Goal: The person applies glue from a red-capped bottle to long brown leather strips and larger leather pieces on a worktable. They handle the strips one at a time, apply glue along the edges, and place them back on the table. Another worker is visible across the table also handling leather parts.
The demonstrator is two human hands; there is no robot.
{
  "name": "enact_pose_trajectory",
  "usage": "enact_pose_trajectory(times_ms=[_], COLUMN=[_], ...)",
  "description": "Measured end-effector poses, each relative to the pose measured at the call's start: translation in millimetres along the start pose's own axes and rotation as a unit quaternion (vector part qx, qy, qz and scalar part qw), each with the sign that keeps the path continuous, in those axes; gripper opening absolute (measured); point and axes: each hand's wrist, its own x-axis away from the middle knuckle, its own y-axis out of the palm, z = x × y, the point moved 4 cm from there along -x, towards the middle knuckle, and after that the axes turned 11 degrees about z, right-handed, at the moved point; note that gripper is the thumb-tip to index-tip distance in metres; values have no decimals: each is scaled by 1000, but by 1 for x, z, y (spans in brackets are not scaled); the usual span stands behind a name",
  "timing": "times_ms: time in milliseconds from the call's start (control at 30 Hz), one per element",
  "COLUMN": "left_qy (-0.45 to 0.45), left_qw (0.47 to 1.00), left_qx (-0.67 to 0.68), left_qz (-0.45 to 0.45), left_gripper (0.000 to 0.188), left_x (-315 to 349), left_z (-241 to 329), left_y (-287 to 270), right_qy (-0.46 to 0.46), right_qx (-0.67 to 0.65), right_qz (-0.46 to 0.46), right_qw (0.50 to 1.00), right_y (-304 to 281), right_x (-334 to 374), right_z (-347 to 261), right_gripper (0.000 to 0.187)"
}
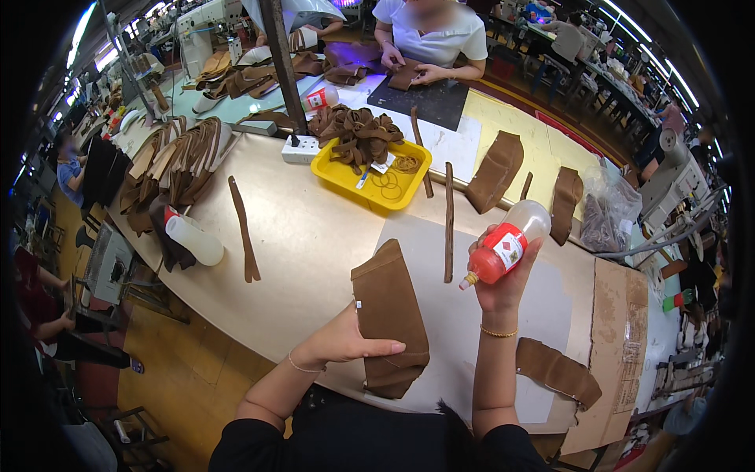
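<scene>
In my left hand (346, 338) is a brown leather piece (393, 307), gripped from its left edge with the thumb lying on top. My right hand (507, 287) is wrapped round a clear squeeze bottle (515, 242) with a red and white label. The bottle tilts with its narrow nozzle down and to the left, above the grey sheet (456, 338) and apart from the leather piece. Beyond the bottle lie a long thin brown strip (449, 224) and a wide brown piece (495, 171). Another curved brown piece (558, 372) rests near my right forearm.
A yellow tray (354, 187) holds bundled brown strips and rubber bands, beside a white power strip (300, 149). Stacked leather pieces (177, 161) and a white bottle (195, 240) are at the left. Cardboard (609, 346) covers the right end. Across the table a person handles brown pieces.
</scene>
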Motion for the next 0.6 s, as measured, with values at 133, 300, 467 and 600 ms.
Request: enact_pose_trajectory(times_ms=[133, 300, 467, 600], left_qy=[7, 1, -6, -4], left_qw=[1000, 1000, 1000, 1000], left_qx=[6, 9, 5, 8], left_qz=[2, 6, 2, -2], left_gripper=[64, 64, 64, 66], left_x=[-1, -1, -1, -2], left_z=[-1, -3, -3, -3], left_y=[0, 0, -1, 0], right_qy=[1, 9, 12, 19], right_qx=[-4, -12, -17, -10], right_qz=[9, 3, 8, -7], right_qw=[1000, 1000, 1000, 1000], right_y=[-1, -3, -2, -7], right_x=[0, -1, 0, -1], right_z=[1, 2, 2, 4], right_gripper=[72, 72, 72, 72])
